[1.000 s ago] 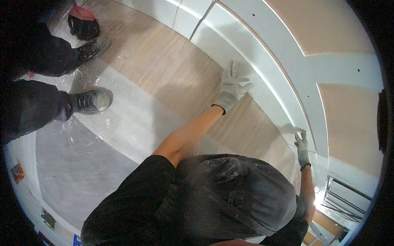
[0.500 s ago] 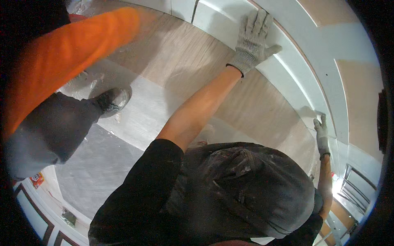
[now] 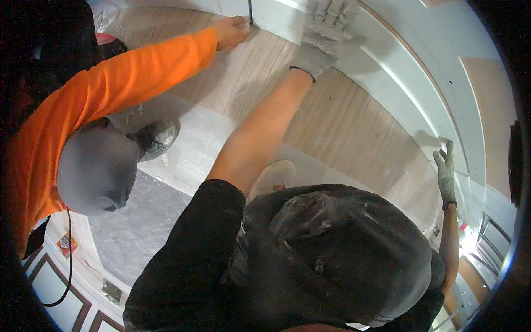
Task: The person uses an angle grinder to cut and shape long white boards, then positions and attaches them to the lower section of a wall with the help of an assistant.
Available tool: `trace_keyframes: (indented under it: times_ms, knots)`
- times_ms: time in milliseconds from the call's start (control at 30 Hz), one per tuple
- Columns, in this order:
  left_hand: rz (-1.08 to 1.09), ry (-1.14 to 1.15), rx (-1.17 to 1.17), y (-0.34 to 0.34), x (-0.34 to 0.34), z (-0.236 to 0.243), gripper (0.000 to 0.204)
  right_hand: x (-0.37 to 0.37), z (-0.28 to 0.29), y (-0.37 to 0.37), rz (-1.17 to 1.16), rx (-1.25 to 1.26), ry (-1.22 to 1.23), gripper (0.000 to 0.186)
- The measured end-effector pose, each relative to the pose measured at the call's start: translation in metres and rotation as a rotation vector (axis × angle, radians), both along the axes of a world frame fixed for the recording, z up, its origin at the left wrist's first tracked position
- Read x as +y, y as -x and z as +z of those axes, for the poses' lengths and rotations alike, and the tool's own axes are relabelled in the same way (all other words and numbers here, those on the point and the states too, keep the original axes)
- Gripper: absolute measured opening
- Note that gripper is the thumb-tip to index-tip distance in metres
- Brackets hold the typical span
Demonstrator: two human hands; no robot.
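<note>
My left hand (image 3: 325, 41), in a grey knitted glove, lies against a white moulded panel (image 3: 381, 72) at the top, fingers stretched out and slightly blurred. At the right, my right hand (image 3: 447, 171), gloved too, reaches up beside the same white panelling with its fingers apart; whether it touches the surface I cannot tell. Neither hand holds anything that I can see. Left of my left hand, a co-worker's bare hand (image 3: 233, 32) is at the dark upright seam (image 3: 250, 11) of the panelling, near the floor. Its fingertips are too small to read.
Wood-look flooring (image 3: 354, 127) runs along the panels, with a whitish sheet and a grey area nearer me. The co-worker's orange sleeve (image 3: 121, 88), grey-clothed knee (image 3: 97, 166) and covered shoe (image 3: 157, 138) are at left. A black cable (image 3: 69, 260) hangs at lower left.
The co-worker's orange arm has come further right, its hand now showing at the seam. My left hand appears slightly higher and further left. The whole view has shifted a little.
</note>
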State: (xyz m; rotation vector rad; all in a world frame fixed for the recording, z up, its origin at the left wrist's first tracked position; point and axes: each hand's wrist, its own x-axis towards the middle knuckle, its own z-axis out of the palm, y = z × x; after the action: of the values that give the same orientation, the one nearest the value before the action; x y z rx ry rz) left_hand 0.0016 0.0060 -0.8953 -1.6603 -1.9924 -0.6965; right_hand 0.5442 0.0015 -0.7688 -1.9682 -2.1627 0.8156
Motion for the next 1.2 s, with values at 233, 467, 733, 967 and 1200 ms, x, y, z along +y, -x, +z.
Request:
trace_keyframes:
  times_ms: [233,467,733,967,1200]
  knots:
    - [-0.286,-0.266,-0.469,0.049,-0.064,0.0,0.076,-0.007,-0.003,-0.005,0.006,0.041,-0.052,0.084]
    - [-0.006,-0.075,-0.244,0.119,-0.076,-0.004,0.074,-0.002,-0.016,-0.023,0.002,-0.002,-0.069,0.088]
    - [0.052,-0.233,-0.112,0.126,-0.071,0.004,0.053,-0.008,-0.006,-0.013,-0.003,0.07,-0.057,0.09]
    - [0.096,-0.19,-0.134,0.131,-0.071,-0.001,0.057,-0.003,-0.01,-0.016,0.024,0.007,-0.069,0.089]
    - [0.02,-0.124,-0.119,0.144,-0.083,0.004,0.055,-0.001,-0.012,-0.012,-0.003,0.041,-0.066,0.088]
